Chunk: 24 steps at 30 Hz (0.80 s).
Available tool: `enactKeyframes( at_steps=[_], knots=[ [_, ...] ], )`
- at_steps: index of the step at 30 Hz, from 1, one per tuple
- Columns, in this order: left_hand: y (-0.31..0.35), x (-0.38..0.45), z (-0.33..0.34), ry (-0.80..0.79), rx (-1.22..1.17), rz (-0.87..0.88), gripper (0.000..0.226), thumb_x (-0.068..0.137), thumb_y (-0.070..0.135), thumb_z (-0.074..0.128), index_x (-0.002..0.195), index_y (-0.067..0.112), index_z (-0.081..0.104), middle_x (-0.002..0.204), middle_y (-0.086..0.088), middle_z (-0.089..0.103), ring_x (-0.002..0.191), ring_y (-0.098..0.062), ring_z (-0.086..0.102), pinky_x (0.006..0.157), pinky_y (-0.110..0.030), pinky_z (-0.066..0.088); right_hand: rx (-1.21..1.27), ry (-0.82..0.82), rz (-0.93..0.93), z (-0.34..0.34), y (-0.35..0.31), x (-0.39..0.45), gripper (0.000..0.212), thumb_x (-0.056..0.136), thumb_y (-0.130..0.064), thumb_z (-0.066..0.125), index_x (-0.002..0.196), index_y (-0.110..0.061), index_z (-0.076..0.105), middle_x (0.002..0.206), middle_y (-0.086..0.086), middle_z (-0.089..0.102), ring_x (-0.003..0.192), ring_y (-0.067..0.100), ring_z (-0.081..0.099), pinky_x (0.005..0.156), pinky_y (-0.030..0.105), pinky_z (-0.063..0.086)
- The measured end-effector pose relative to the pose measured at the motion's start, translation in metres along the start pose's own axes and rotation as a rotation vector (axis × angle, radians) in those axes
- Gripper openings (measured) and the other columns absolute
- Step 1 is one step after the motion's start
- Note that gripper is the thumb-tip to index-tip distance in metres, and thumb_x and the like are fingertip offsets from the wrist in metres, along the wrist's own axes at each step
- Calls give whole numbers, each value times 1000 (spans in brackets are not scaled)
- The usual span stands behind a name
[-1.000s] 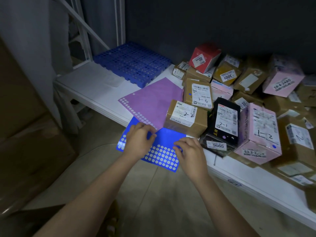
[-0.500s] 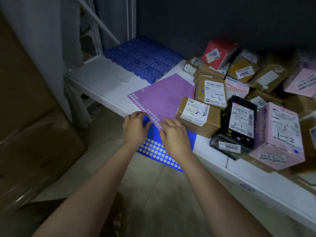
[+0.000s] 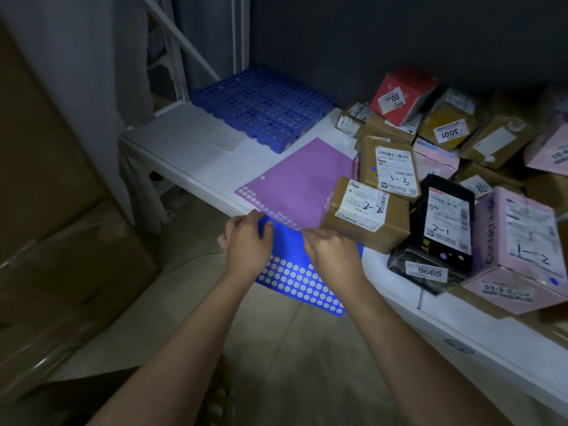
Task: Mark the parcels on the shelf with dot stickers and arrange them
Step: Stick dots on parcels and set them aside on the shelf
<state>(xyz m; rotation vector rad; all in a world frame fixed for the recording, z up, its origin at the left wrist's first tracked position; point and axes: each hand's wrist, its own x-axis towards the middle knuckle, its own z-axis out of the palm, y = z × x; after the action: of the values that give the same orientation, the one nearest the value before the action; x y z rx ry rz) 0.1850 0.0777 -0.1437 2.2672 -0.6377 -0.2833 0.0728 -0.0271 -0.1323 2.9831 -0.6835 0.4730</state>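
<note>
A blue dot-sticker sheet overhangs the front edge of the white shelf, partly under a purple sticker sheet. My left hand rests on the blue sheet's left edge, fingers curled at the purple sheet's corner. My right hand lies on the blue sheet with fingertips pinching at the purple sheet's lower edge; what they pinch is hidden. Just right sits a brown parcel marked 2-2, then a black parcel marked 2-1 and a pink box.
Several more parcels are heaped at the back right, among them a red box and a brown parcel marked 3-3. A blue plastic grid pallet lies at the back left. Wrapped cardboard boxes stand left on the floor.
My right hand moved left and up from the blue sheet's lower part to the purple sheet's edge, close to my left hand. The view shifted closer and left.
</note>
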Motion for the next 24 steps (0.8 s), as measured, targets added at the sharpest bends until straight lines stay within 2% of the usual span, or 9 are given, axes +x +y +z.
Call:
enactKeyframes(
  at_steps=[1,3,5,7,9,12,15,20,24],
  knots=[
    [0,-2,-2,39,16,-4,33,98,34,44,124,21,58,131,2,55,128,-22,32,99,-37,22,18,21,-19,0,3,-7,27,50,2,83,63,-10,62,52,1,58,42,21,56,40,15,27],
    [-2,-3,-5,63,-9,-34,33,97,38,46,118,20,64,123,0,61,119,-25,45,93,-36,30,70,65,-72,3,7,-21,17,59,0,77,70,-9,67,63,2,65,53,22,63,39,20,42],
    [-2,-5,-6,25,-259,-139,31,93,37,56,108,12,67,103,-5,68,99,-23,59,82,-31,39,104,102,-88,4,9,-31,12,72,-9,61,78,-10,72,74,2,71,64,22,68,40,25,49],
    [1,-10,-8,-13,-589,-317,22,87,27,67,94,6,66,85,-6,67,80,-19,60,75,-27,43,85,116,-117,2,5,-40,24,78,-18,50,77,-13,73,76,-1,71,66,19,68,43,21,48],
    [1,-16,-7,-29,-786,-449,9,84,13,70,80,8,64,71,-4,64,68,-17,57,70,-27,48,150,117,-99,3,-1,-46,26,82,-25,50,68,-16,70,74,-3,70,65,18,65,46,21,47],
    [-1,-22,-5,-40,-868,-491,15,86,2,64,74,11,63,70,-5,63,67,-18,58,67,-24,52,372,106,36,1,-12,-41,30,86,-32,52,68,-15,69,77,-5,69,70,19,61,58,23,48],
    [0,-25,-3,-42,-969,-484,18,88,-2,58,76,10,61,73,-7,64,66,-16,60,62,-18,55,505,72,83,1,-23,-18,17,84,-18,59,86,-11,74,85,2,70,78,24,57,75,22,38],
    [-3,-22,4,-43,-944,-485,17,87,-2,59,75,10,61,69,-7,64,63,-16,61,66,-23,54,491,-96,90,18,-36,8,14,89,-12,60,91,-6,73,92,12,67,87,32,57,80,38,44],
    [-9,-20,7,-59,-896,-487,6,86,0,60,90,2,64,73,-9,66,66,-19,60,77,-32,51,527,-68,132,22,-38,11,15,89,-16,64,91,-6,73,90,13,66,85,29,57,75,35,45]
  ],
)
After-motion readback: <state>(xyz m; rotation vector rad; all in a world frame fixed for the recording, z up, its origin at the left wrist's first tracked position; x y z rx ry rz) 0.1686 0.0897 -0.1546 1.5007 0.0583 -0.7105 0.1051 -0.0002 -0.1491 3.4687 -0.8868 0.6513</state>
